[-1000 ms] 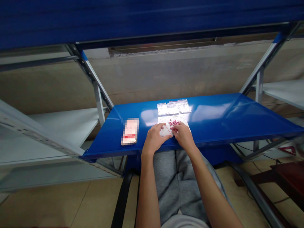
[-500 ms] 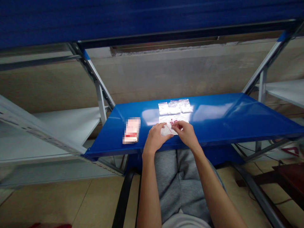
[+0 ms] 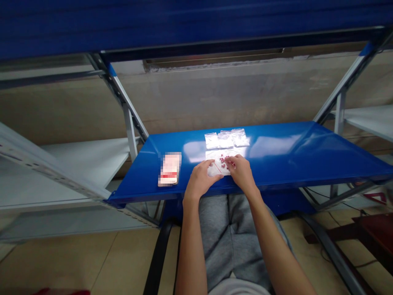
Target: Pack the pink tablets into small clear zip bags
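Observation:
A loose group of small red beads [image 3: 222,159] lies on a white sheet [image 3: 242,152] near the front edge of the blue table. My left hand [image 3: 201,178] is curved at the sheet's left side, thumb and index finger on what looks like a small clear plastic bag [image 3: 213,170] with a red line along its mouth. Among the beads is my right hand [image 3: 242,170], fingers bent and drawn together around a few of them; the exact grip is partly hidden. Just behind the sheet, several shiny clear bags [image 3: 226,139] lie in a row.
On the table's left part rests a phone-shaped object [image 3: 170,169], blurred out. Metal posts [image 3: 129,119] stand at the blue table [image 3: 291,159], and a blue shelf [image 3: 196,24] hangs overhead. Chair armrests [image 3: 158,258] flank my legs.
My right hand has moved slightly away from the left hand and the bag, back over the beads. More beads now show on the sheet. The left hand has stayed nearly still.

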Demonstrator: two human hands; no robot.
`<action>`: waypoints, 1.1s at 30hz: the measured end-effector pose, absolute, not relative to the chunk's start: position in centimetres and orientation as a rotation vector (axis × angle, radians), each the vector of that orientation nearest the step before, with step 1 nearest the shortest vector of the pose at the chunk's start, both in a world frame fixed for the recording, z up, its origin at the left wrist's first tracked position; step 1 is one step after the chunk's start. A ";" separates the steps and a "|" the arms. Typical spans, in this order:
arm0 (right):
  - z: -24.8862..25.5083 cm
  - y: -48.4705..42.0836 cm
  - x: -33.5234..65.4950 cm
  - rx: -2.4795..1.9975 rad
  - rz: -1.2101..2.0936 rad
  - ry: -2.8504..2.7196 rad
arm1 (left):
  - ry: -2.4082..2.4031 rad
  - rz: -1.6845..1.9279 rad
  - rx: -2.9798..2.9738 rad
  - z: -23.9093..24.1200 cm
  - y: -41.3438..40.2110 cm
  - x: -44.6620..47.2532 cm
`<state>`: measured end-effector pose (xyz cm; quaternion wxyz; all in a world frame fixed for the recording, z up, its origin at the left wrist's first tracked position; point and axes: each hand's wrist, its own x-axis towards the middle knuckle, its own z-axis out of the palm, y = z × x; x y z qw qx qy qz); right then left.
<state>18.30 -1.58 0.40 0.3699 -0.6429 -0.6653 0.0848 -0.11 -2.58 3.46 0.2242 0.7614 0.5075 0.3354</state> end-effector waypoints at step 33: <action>1.2 -1.7 17.4 -1.166 0.618 -1.774 | 1.354 0.970 2.117 3.1 -2.4 -0.3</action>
